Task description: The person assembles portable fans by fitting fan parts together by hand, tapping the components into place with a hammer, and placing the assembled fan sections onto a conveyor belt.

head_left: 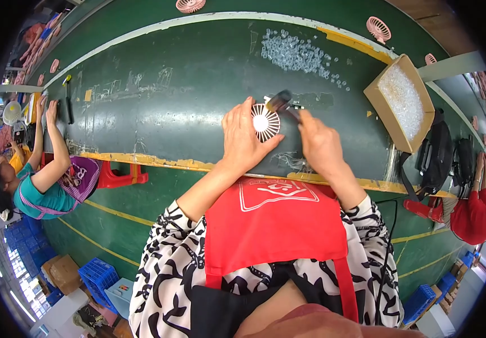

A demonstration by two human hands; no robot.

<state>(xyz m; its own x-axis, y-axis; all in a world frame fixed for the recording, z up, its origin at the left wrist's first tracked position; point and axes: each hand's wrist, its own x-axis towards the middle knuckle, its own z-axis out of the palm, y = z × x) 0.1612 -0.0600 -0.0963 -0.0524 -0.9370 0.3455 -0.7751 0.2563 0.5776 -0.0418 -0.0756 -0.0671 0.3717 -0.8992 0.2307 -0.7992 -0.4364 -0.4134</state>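
Two bare hands are working. Left hand point(240, 132): fingers gripping a round white spoked fan head with dark gaps point(261, 124), thumb on the near rim, the others along its left side. Right hand point(322, 143): fingers closed around the handle of a dark-headed hammer point(279, 101); the head is blurred, over the fan's far rim, contact can't be told.

Fan head sits at the dark green table point(164, 135), between the hands. My read: light, stiff, thin plastic; spokes likely brittle, smooth rim could slip. Hold by the outer rim, fingertips clear of the hammer head.

Edges: worn yellow near edge point(198, 165) passes under the wrists, so pull-back room is short. Open table to the left. Far right, a loose heap of small clear plastic pieces point(291, 53) bounds the reach; right, an open tan cardboard box point(385, 110) of clear pieces limits wide elbow swings.
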